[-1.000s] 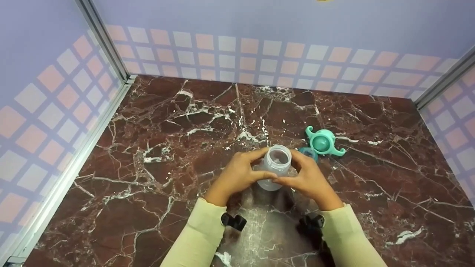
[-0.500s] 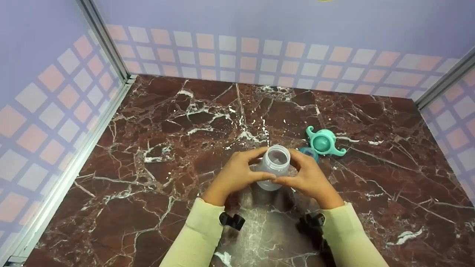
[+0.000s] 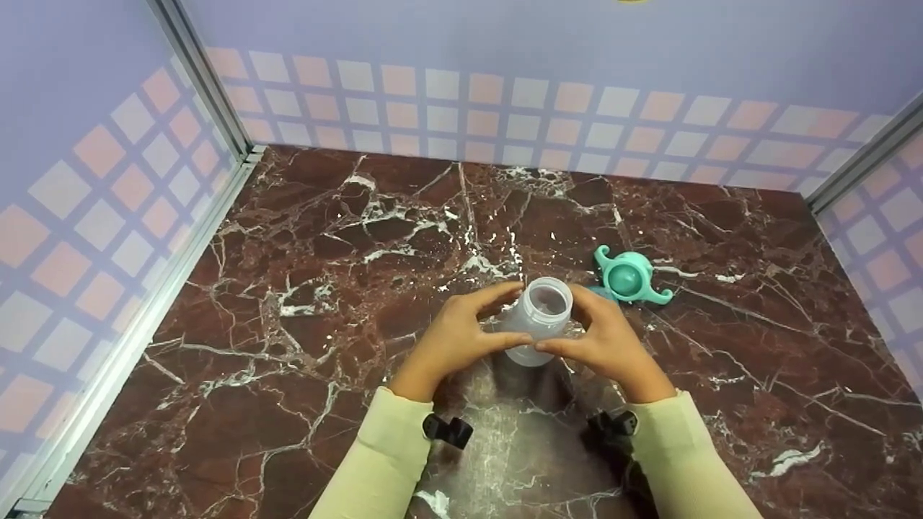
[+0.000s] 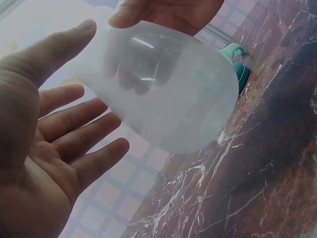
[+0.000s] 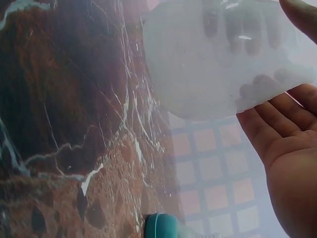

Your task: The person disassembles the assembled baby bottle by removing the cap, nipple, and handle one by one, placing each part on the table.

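A clear, frosted bottle [image 3: 537, 328] without a lid tilts slightly, its round mouth facing up, between both hands above the marbled tabletop. My right hand [image 3: 606, 335] holds its right side, the thumb in front and the fingers behind. On the other side, my left hand [image 3: 461, 335] has its thumb near the front of the bottle. In the left wrist view the left fingers [image 4: 89, 124] are spread and fairly straight, the tips at the bottle's edge. Beyond the right hand lies a mint-green two-handled bottle top [image 3: 631, 277].
A bluish-teal round piece [image 3: 601, 292] lies against the two-handled top, partly hidden by the right hand. The dark red marbled tabletop [image 3: 324, 238] meets tiled-pattern walls [image 3: 490, 108] at the back and sides.
The bottle has shifted a little to the right and its mouth leans further that way. My right hand has moved right with it, covering more of the teal piece. A small gap shows between the thumbs.
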`<state>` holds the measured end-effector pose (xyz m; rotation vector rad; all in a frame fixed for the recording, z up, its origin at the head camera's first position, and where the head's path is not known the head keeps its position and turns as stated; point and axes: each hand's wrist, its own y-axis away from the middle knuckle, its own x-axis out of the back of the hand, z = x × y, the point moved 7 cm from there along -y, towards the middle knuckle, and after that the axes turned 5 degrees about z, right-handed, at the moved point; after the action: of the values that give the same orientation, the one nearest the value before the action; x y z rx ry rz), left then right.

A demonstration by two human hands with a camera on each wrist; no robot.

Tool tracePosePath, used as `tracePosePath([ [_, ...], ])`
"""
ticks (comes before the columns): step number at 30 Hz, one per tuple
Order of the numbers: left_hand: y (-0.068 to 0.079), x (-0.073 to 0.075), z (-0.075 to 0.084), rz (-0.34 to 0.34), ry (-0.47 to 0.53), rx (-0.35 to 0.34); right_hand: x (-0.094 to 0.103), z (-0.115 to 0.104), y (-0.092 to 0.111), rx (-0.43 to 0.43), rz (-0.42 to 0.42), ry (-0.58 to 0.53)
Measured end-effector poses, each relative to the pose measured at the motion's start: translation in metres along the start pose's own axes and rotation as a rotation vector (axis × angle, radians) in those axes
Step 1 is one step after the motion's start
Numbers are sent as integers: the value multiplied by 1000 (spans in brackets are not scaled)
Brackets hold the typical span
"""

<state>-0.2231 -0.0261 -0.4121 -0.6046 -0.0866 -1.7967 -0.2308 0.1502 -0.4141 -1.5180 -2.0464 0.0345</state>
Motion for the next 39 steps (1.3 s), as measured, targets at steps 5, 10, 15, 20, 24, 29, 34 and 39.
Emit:
tracePosePath([
  [5, 1, 1, -3, -4, -4, 30, 3, 0, 0, -3, 8, -35],
  [10, 1, 1, -5, -6, 29, 36, 8, 1, -2, -27, 26, -58],
  [15, 1, 2, -6, 12, 35, 26, 14, 2, -5, -43, 44, -54],
  [20, 2, 2, -7, 12, 26, 34, 19, 6, -7, -64, 57, -24],
  [24, 2, 2, -7, 10, 14, 37, 24, 7, -8, -72, 77, -5],
  [29, 3, 3, -7, 20, -11, 12, 27, 10, -12, -97, 82, -16],
  [34, 4, 2, -9, 10, -8, 19, 33, 16, -15, -129, 95, -14],
  [39, 4, 2, -9, -6, 7, 34, 39, 20, -19, -149, 106, -6],
])
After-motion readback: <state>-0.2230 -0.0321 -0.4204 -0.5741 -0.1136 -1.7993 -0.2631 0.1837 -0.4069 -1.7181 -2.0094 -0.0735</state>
